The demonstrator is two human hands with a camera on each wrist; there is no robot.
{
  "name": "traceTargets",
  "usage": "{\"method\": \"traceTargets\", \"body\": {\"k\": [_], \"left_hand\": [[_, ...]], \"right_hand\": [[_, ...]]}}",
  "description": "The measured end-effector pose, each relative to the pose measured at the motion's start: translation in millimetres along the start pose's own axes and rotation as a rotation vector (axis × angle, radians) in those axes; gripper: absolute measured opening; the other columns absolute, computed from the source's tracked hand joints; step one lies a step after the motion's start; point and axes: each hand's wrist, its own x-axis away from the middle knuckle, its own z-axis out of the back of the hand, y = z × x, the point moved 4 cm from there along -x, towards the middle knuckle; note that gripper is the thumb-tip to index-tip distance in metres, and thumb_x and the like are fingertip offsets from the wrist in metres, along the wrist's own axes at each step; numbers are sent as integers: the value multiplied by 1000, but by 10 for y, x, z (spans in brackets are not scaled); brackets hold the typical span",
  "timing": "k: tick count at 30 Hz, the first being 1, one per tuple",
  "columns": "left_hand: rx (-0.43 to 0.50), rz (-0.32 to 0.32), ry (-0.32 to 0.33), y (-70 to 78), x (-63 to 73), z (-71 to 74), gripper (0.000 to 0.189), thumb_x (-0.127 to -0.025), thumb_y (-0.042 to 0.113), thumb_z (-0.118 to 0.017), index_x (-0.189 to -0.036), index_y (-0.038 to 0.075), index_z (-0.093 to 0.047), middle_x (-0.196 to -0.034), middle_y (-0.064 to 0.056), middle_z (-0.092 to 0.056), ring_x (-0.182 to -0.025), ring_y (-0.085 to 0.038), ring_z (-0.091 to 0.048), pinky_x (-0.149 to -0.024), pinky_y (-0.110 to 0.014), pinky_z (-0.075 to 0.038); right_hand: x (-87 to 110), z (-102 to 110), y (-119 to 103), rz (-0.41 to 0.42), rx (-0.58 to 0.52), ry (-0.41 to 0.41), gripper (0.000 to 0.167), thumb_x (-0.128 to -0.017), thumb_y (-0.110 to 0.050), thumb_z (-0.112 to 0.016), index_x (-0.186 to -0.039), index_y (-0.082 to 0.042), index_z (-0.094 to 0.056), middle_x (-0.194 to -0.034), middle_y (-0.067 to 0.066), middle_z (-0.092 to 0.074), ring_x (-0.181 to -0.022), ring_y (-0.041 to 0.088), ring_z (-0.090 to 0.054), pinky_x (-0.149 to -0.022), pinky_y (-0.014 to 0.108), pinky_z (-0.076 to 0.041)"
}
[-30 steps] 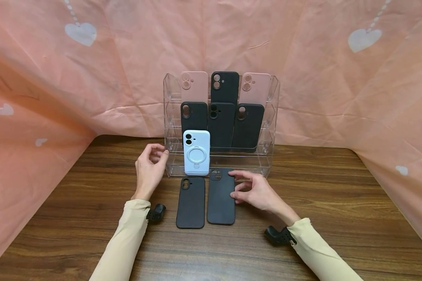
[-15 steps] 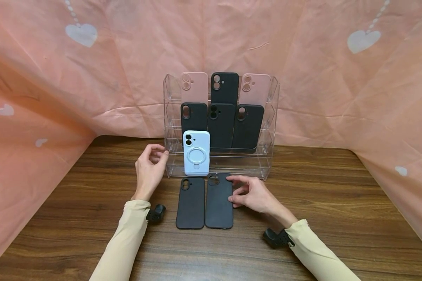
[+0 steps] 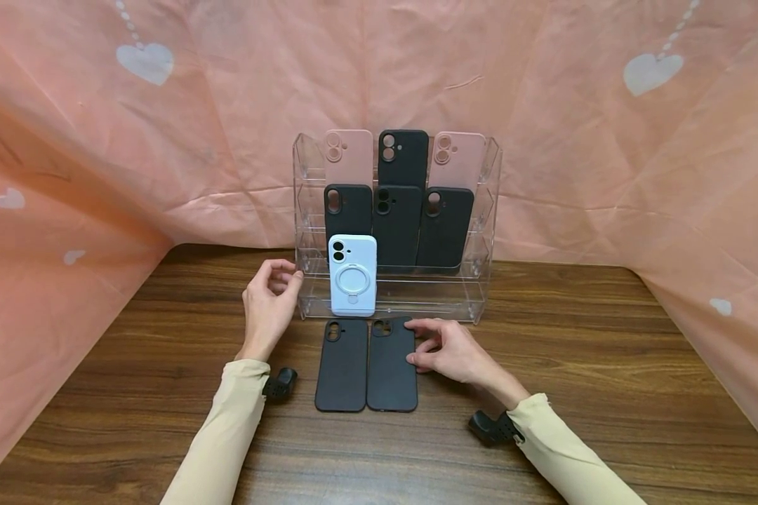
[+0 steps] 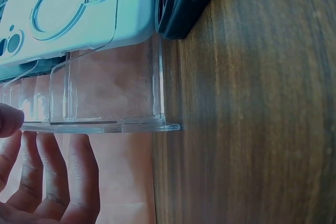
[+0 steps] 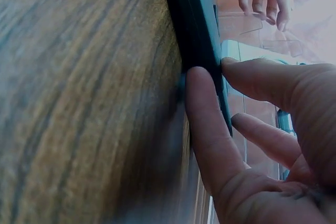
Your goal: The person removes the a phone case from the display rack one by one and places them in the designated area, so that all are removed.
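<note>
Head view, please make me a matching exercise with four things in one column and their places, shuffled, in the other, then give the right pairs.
Things
1. White case
2. Left hand
3. Pink cases
4. Right hand

Places
A. With fingers at the edge of a black case in front of the rack
B. In the top row, on either side of another black case
C. At the side of the clear rack
D. Low at the front of the rack, upright

Right pairs: 1-D, 2-C, 3-B, 4-A.
</note>
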Motion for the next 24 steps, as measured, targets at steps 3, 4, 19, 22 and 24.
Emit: {"method": "traceTargets", "body": {"k": [3, 4, 19, 22, 24], "left_hand": [[2, -1, 0, 3, -3, 1, 14, -93, 20, -72, -106, 14, -70, -89, -6, -71, -67, -3, -62, -59, -17, -46], [1, 0, 0, 3, -4, 1, 14, -93, 20, -72, -106, 13, -70, -89, -6, -71, -67, -2, -62, -59, -17, -46], [3, 7, -2, -3, -3, 3, 14, -93, 20, -72, -105, 13, -70, -88, -7, -71, -67, -5, -62, -59, -16, -47], [2, 6, -3, -6, -2, 4, 13, -93, 19, -72, -105, 13, -70, -89, -7, -71, -68, -5, -62, -60, -16, -47], [6, 2, -3, -8, -4, 4, 13, -93, 19, -72, -105, 13, -70, -88, -7, -71, -67, -4, -62, -59, -16, -47]], "right_hand": [[-7, 1, -15, 3, 35, 4, 57, -89, -8, -77, -141, 2, -56, -90, 16, -78, -73, 20, -76, -67, 30, -63], [-7, 1, -17, 1, 42, 4, 57, -89, -9, -78, -141, 1, -56, -89, 15, -78, -73, 19, -75, -67, 30, -63], [15, -15, -35, -37, 48, 3, 46, -95, -12, -71, -138, -2, -60, -113, 19, -71, -74, 16, -74, -67, 29, -63], [24, -17, -43, -40, 38, 6, 44, -95, -12, -70, -137, -2, -61, -125, 23, -65, -76, 17, -74, -67, 29, -63], [27, -18, -44, -38, 29, 9, 44, -96, -11, -70, -137, -2, -61, -129, 24, -62, -78, 18, -73, -67, 29, -63]]}}
